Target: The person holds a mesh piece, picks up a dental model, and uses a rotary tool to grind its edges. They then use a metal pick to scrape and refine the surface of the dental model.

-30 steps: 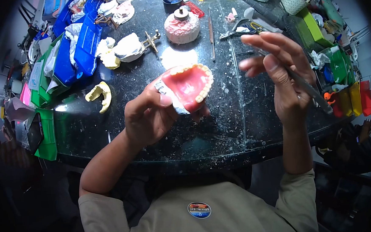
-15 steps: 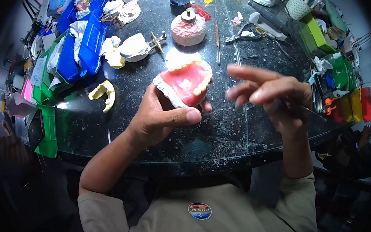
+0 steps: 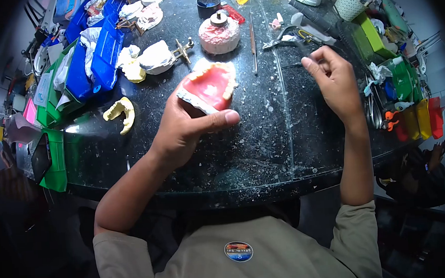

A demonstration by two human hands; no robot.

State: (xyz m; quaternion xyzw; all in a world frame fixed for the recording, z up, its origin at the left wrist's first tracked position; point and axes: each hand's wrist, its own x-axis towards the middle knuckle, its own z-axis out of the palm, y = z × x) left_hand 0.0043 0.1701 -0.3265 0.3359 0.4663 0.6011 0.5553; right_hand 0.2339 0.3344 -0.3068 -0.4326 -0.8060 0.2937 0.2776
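My left hand (image 3: pixel 181 123) is wrapped round a dental model, thumb along its near side. On the model's white plaster base (image 3: pixel 194 101) sits a pink wax denture (image 3: pixel 211 86) with a row of cream teeth (image 3: pixel 228 87) along its rim, tilted up under bright light. To the right, my right hand (image 3: pixel 333 81) is raised over the table with thumb and fingers pinched together. A thin tool (image 3: pixel 305 48), smeared by motion, seems to stick out past the fingertips; its tip cannot be made out.
Beyond the model stand a round pink-stained plaster block (image 3: pixel 219 36) and a black cup (image 3: pixel 209 6). A slim carver (image 3: pixel 253 45) and pliers (image 3: pixel 282 39) lie farther right. At left are a cream horseshoe-shaped piece (image 3: pixel 125 114), a plaster cast (image 3: pixel 157 57) and blue bins (image 3: pixel 106 54).
My right hand has moved up and away from the model, its fingers drawn from spread into a pinch. The model in my left hand has shifted slightly left and tipped.
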